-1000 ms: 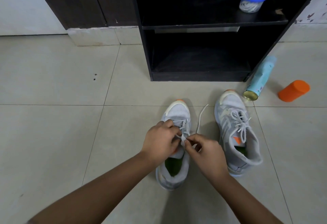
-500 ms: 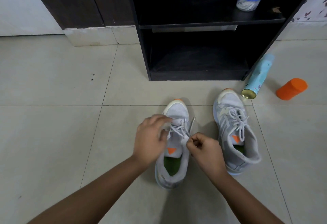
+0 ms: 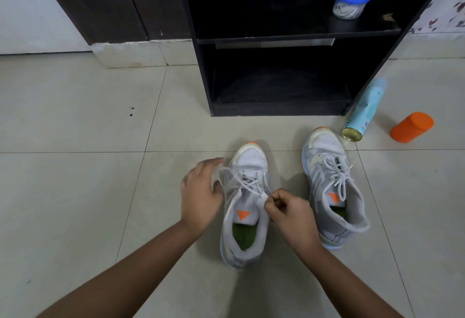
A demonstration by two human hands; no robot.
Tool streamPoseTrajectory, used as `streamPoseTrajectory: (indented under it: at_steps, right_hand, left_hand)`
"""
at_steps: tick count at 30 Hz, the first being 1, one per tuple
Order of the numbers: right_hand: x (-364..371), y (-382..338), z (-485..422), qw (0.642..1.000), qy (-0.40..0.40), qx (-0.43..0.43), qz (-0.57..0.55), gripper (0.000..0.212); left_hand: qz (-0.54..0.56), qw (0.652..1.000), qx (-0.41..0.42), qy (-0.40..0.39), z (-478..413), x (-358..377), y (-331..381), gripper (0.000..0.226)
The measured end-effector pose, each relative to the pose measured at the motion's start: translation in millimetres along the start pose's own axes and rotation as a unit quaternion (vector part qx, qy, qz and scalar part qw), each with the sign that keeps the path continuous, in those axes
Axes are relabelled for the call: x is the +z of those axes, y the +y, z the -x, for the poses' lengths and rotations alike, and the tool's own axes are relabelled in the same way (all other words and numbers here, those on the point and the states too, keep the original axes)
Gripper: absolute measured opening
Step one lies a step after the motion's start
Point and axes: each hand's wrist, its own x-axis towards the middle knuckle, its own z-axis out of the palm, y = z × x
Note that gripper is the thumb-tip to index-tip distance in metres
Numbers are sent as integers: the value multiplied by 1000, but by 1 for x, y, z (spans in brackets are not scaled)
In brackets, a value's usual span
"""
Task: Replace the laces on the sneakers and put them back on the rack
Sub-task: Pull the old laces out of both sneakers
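Grey mesh forms the upper of the near sneaker (image 3: 242, 217), which stands on the floor (image 3: 75, 192) with its toe toward the rack. A pale lace (image 3: 247, 182) crosses its lower eyelets; the upper eyelets beside the orange tongue tab appear unthreaded, and no knot is visible.

The hands work apart, one on each side of this shoe. The right hand (image 3: 289, 210) pinches one lace end at the shoe's right edge. The left hand (image 3: 201, 192) lies at the shoe's left edge, where the other strand runs. Blur hides whether it grips that strand.

The far sneaker (image 3: 334, 192) stands just to the right, on the same floor. It is fully laced and carries a loose bow, so it appears finished.

Judged progress: one shoe done, one partly laced. Remaining steps are threading, tying, and placing both shoes on the rack.

Beyond the shoes, a spray can (image 3: 364, 111) and an orange container (image 3: 412, 127) lie on the floor. The black rack (image 3: 297, 33) stands farthest away. A blue-lidded jar (image 3: 352, 0) sits near the right end of its upper shelf.
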Motion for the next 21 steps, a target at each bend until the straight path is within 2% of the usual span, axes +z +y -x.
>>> streamPoseTrajectory:
  at_steps: [2,5,7,9,10,12,13,15,16,18,21]
  right_hand:
    - [0,-2,-1,1000,-1,-8,3,15]
    - [0,-4,0,1000,8,-19,7,14]
    - [-1,-3,0,1000,7,-18,6,14]
    - [-1,0,0,1000,4,-13,1,14]
    - [-1,0,0,1000,3,-9,-2,14]
    - [-1,1,0,1000,2,0,-7,15]
    - [-1,0,0,1000,2,2,-7,15]
    - [-1,-1,0,1000,0,4,-4,16]
    - [0,-1,0,1000,1,3,-2,15]
    - [0,-2,-1,1000,1,4,3,15]
    - [-1,-5,0,1000,-2,8,17,15]
  left_hand:
    - [-70,990,108,-48,3,0,14,42]
    - [-155,964,207,-69,8,8,29,29]
    - [-188,949,249,-47,7,11,27,28]
    - [-156,959,235,-28,5,10,22,27]
    - [-115,973,198,-10,4,9,17,25]
    - [31,997,63,21,1,9,2,22]
    - [120,991,-27,44,-1,8,-6,21]
    - [247,941,-211,98,-7,4,-21,16]
    - [269,916,-278,109,-10,3,-28,15]
    - [262,892,-358,93,-10,3,-44,18]
    - [233,884,-398,73,-3,9,-50,33]
